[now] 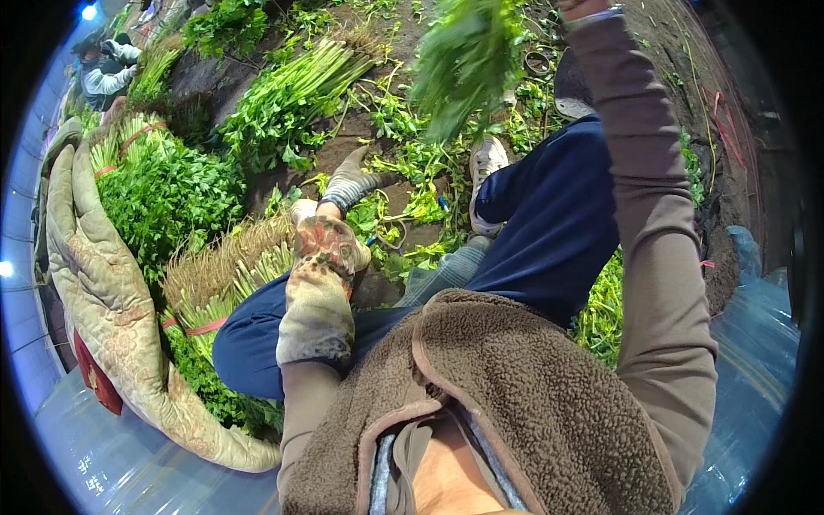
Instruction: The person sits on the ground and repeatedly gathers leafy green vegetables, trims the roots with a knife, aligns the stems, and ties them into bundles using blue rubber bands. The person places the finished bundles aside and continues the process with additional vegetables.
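Note:
My left hand (351,179), in a grey striped work glove, is held low over the littered ground with fingers and thumb apart and nothing in it. A patterned sleeve cover wraps that forearm. At the top edge only the wrist and a bit of my raised right hand (579,8) show; the fingers are cut off. Beside it a motion-blurred bunch of leafy celery (470,71) hangs in the air, apparently from that hand, its upper end out of view. Loose celery stalks (315,84) lie in a pile beyond my left hand.
Tied celery bundles (167,187) with red bands stand at left, beside a quilted cloth (109,277). Another bundle (215,309) lies roots-up by my left knee. Loose leaves (418,161) litter the soil around my shoe (487,174). Another person (106,71) crouches far left. Plastic sheeting (750,360) lies right.

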The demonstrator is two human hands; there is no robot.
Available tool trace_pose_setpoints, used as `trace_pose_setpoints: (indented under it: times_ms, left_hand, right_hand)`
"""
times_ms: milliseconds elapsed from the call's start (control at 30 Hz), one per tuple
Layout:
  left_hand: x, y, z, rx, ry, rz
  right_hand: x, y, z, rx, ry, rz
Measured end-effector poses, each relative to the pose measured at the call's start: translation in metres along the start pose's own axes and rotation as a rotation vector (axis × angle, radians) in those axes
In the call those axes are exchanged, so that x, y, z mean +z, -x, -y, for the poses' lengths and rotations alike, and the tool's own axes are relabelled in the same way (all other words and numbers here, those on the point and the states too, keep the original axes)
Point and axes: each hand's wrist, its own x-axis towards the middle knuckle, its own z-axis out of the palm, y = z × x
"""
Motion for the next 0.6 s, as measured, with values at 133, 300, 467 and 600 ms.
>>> trace_pose_setpoints:
  times_ms: [133, 300, 467, 600]
  left_hand:
    - [0.014, -0.028, 0.039, 0.073, 0.233, 0.087]
    - [0.000, -0.056, 0.062, 0.045, 0.130, 0.158]
    - [-0.027, -0.095, 0.084, -0.156, -0.078, -0.016]
    - [-0.057, -0.156, 0.086, -0.276, -0.304, -0.288]
  right_hand:
    - [-0.071, -0.004, -0.020, -0.128, -0.222, -0.007]
    - [-0.085, 0.083, -0.122, 0.091, 1.664, 0.233]
    - [-0.016, 0.154, -0.254, 0.497, 1.451, 0.344]
    - [0.022, 0.198, -0.310, 0.734, 1.266, 0.254]
